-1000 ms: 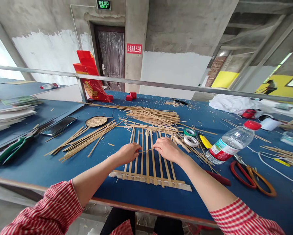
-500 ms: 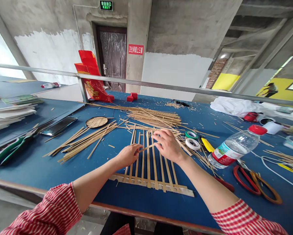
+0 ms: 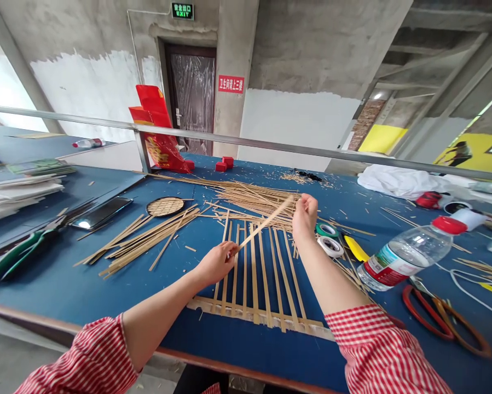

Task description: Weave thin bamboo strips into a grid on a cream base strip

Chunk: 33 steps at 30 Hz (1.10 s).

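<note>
My left hand (image 3: 218,264) is closed, pinching the near end of a thin bamboo strip (image 3: 266,223) between thumb and fingers. The strip slants up to the right, above the table. At its far end is my right hand (image 3: 305,218), with curled fingers closed at the tip; the exact contact is partly hidden. Beneath both hands, several bamboo strips lie side by side like a fan of slats, their near ends on a pale, tape-like band (image 3: 266,318). Beyond my right hand spreads a heap of loose bamboo strips (image 3: 246,198).
Left lie a bundle of strips (image 3: 151,241), a round woven piece (image 3: 165,206), a phone (image 3: 103,212) and green-handled pliers (image 3: 24,249). Right are tape rolls (image 3: 330,246), a yellow-handled cutter (image 3: 356,249), a water bottle (image 3: 410,254) and scissors (image 3: 446,320). A metal rail (image 3: 246,143) crosses behind.
My right hand has moved right and away from my left hand, and a longer stretch of the strip now shows between them. My left hand has kept its pinch. The view has shifted slightly.
</note>
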Tool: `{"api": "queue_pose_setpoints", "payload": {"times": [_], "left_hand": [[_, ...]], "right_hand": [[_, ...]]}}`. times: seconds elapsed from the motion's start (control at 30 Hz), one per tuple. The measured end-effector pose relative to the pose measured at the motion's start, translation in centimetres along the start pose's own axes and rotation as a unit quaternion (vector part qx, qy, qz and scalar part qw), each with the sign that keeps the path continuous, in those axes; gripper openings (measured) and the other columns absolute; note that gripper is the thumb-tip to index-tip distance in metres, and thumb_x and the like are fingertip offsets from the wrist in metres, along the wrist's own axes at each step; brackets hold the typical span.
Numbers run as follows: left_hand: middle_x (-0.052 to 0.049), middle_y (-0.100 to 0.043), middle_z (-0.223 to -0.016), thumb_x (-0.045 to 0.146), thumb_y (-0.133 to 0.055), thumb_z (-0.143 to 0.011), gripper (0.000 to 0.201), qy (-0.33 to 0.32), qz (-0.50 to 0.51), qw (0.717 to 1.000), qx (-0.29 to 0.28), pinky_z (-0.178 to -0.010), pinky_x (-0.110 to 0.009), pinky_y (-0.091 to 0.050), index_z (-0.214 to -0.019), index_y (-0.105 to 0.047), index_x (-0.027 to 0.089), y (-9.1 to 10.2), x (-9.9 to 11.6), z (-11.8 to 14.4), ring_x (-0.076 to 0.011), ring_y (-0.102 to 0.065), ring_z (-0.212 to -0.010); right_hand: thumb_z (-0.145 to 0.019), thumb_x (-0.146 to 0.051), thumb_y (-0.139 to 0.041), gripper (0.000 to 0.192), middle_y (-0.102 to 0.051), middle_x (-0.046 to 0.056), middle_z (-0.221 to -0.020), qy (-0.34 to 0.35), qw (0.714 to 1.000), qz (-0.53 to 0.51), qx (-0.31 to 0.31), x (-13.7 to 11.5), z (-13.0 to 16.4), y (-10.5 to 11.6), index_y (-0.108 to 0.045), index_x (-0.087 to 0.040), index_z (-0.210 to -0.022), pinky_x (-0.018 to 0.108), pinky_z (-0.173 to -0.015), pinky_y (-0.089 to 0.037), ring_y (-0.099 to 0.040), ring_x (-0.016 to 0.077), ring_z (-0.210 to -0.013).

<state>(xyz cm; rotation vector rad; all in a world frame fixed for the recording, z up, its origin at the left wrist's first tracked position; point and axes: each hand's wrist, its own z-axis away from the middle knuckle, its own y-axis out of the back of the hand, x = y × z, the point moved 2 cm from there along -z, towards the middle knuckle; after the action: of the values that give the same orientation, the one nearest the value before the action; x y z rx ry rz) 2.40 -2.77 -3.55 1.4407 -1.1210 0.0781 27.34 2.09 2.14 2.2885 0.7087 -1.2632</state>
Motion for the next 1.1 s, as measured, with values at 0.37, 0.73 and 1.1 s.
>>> {"api": "queue_pose_setpoints", "payload": {"times": [0.37, 0.73, 1.1], "left_hand": [[0.005, -0.041, -0.062, 0.005, -0.040, -0.065, 0.015, 0.019, 0.063, 0.998, 0.015, -0.050, -0.019, -0.030, -0.071, -0.044, 0.018, 0.1, -0.5, -0.4, -0.0072, -0.035, -0.050], [0.007, -0.042, -0.061, 0.009, -0.041, -0.068, 0.012, 0.044, 0.122, 0.991, 0.015, -0.047, -0.018, -0.028, -0.075, -0.046, 0.018, 0.0, -1.1, -0.5, -0.0060, -0.034, -0.047], [0.008, -0.041, -0.054, 0.012, -0.042, -0.070, 0.007, 0.077, 0.140, 0.987, 0.010, -0.045, -0.017, -0.030, -0.073, -0.046, 0.018, 0.1, -1.2, -0.7, -0.0067, -0.038, -0.046]], "right_hand": [[-0.074, -0.021, -0.051, 0.012, -0.063, 0.002, -0.080, 0.073, 0.822, 0.321, -0.465, -0.4, 5.8, -9.1, -0.062, -0.020, -0.079, 0.021, -0.061, -0.039, -0.056, 0.0135, -0.072], [-0.077, -0.020, -0.050, 0.015, -0.064, 0.006, -0.087, 0.078, 0.741, 0.429, -0.512, -1.0, 6.5, -10.1, -0.061, -0.019, -0.087, 0.024, -0.062, -0.042, -0.058, 0.0163, -0.076], [-0.084, -0.030, -0.048, 0.021, -0.060, 0.005, -0.096, 0.083, 0.749, 0.417, -0.509, -0.7, 6.3, -10.7, -0.057, -0.015, -0.096, 0.031, -0.072, -0.046, -0.057, 0.0140, -0.082]]}}
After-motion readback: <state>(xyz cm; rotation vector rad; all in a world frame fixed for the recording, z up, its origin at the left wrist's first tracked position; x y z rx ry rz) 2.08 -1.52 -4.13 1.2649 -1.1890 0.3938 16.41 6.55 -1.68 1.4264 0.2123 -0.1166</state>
